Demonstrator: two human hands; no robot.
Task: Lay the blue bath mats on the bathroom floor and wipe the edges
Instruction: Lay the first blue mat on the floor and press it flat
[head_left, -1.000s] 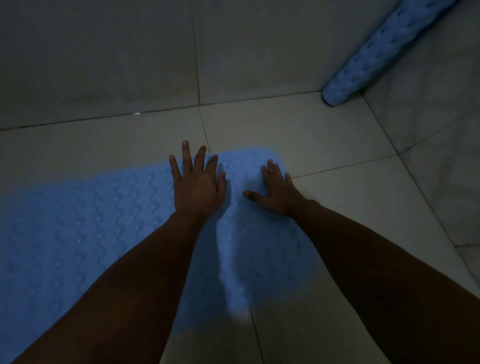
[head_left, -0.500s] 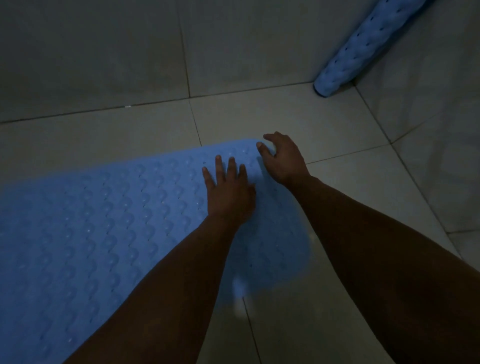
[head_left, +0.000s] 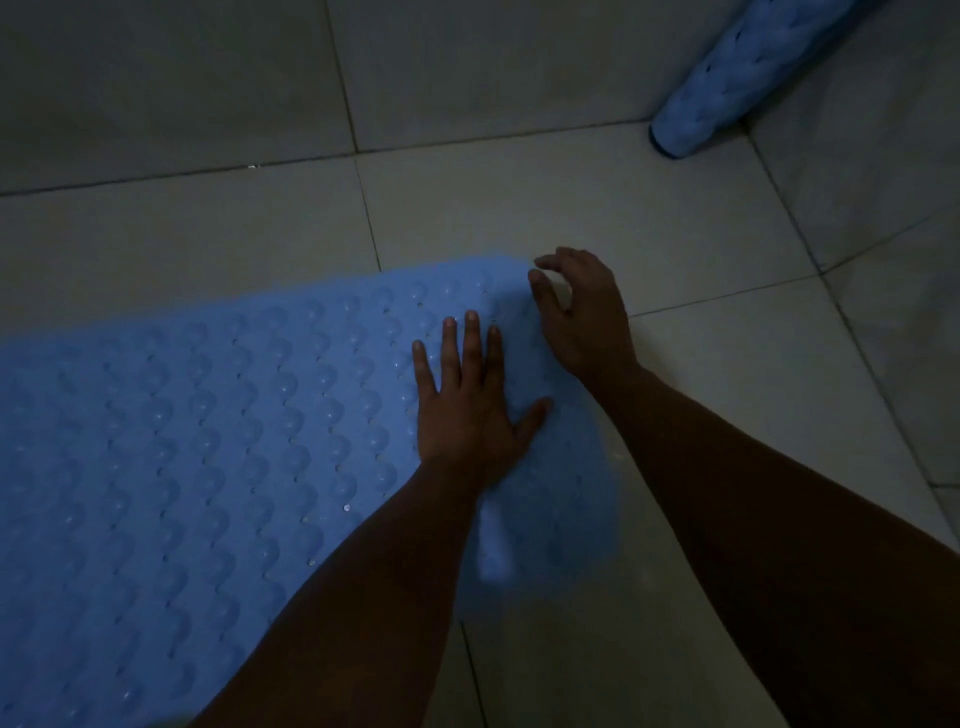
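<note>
The head view shows a dim, grey tiled bathroom floor (head_left: 545, 208), and spread flat across it is the big blue rubber bath mat with rows of little bumps (head_left: 208, 441). A second blue bumpy mat, rolled into a tube (head_left: 727, 78), leans in the far right corner, well apart from the first. A second ago both hands were pressed flat, side by side, near the mat's far end. Now the left hand (head_left: 467, 410) is lower down, fingers straight and spread, pushing the mat onto the floor. The right hand (head_left: 582, 317) has gone up to the far corner of the mat, with its fingers curled; it seems to pinch the edge, but it is too dark to be sure. I think this mat is nearly settled. The rolled one is not laid yet, and the wiping looks not done.
</note>
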